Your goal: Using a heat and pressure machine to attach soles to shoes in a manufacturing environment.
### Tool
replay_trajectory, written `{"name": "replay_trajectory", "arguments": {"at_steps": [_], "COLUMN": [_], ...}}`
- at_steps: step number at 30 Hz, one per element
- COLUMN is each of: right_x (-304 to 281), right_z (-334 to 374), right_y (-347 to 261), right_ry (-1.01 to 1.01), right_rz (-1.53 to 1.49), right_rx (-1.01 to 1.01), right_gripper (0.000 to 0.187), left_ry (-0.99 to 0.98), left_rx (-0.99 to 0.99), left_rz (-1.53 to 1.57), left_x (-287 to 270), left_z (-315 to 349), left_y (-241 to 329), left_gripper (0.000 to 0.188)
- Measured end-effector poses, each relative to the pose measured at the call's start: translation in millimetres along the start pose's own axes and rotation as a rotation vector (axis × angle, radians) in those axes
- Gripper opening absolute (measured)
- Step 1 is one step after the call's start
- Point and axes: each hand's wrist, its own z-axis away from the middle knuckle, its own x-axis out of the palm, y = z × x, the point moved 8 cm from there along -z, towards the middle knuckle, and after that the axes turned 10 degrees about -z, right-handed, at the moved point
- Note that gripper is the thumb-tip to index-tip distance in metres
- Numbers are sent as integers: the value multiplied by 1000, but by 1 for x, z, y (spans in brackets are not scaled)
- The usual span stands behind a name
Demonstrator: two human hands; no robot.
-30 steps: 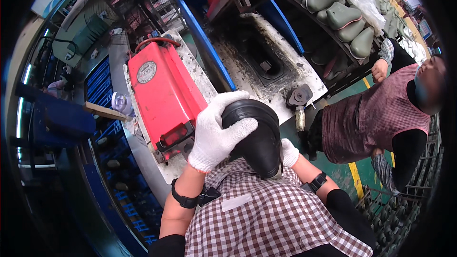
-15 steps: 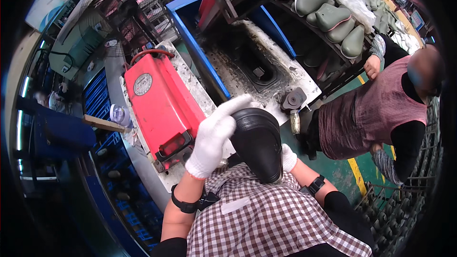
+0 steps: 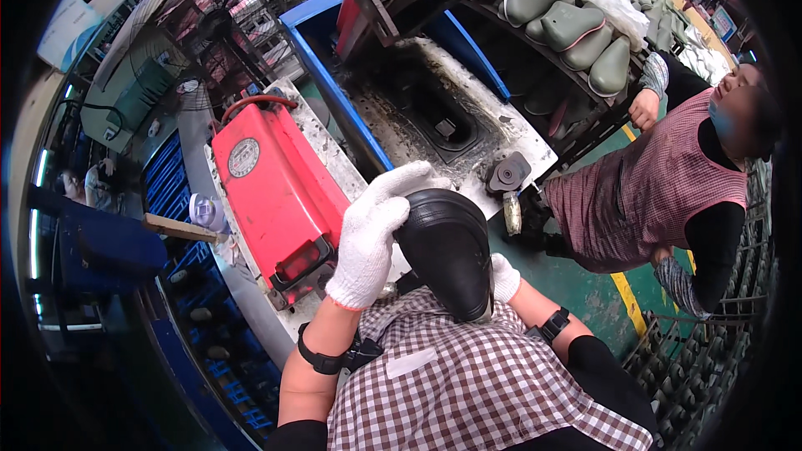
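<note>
A black shoe (image 3: 445, 255) is held up in front of my checked apron, its rounded, glossy end tilted down toward me. My left hand (image 3: 374, 230), in a white knit glove, grips its left side, and the fingers reach over the far edge. On the other side my right hand (image 3: 505, 278), also in a white glove, is pressed against the shoe's lower right side. Most of the right fingers are hidden behind the shoe.
Beyond the shoe is a blue-framed machine (image 3: 334, 88) with a dark recess. A red machine cover (image 3: 271, 184) lies to the left. Grey-green shoe shapes (image 3: 572, 25) fill a rack at the far right. A co-worker in a pink checked apron (image 3: 639, 179) stands at the right.
My left fingers have settled lower along the shoe's far edge. The shoe has shifted slightly left in the picture. The co-worker's head has turned and lifted.
</note>
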Motion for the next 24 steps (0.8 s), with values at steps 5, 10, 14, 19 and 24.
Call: {"name": "replay_trajectory", "arguments": {"at_steps": [5,10,14,19,24], "right_x": [-6,-10,-9,-9,-15], "right_z": [5,4,3,5,3], "right_y": [-4,-5,-1,-2,-4], "right_ry": [28,84,122,151,173], "right_rz": [8,33,15,27,72], "right_rx": [-9,-18,1,12,25], "right_gripper": [71,71,72,72,73], "left_ry": [-16,-7,43,91,130], "left_rx": [4,148,73,121,202], "left_rz": [41,-271,-513,-467,-517], "left_x": [1,3,-2,1,5], "left_z": [-2,-2,-2,-1,0], "left_y": [-3,1,-5,-6,-5], "left_gripper": [59,76,63,57,49]}}
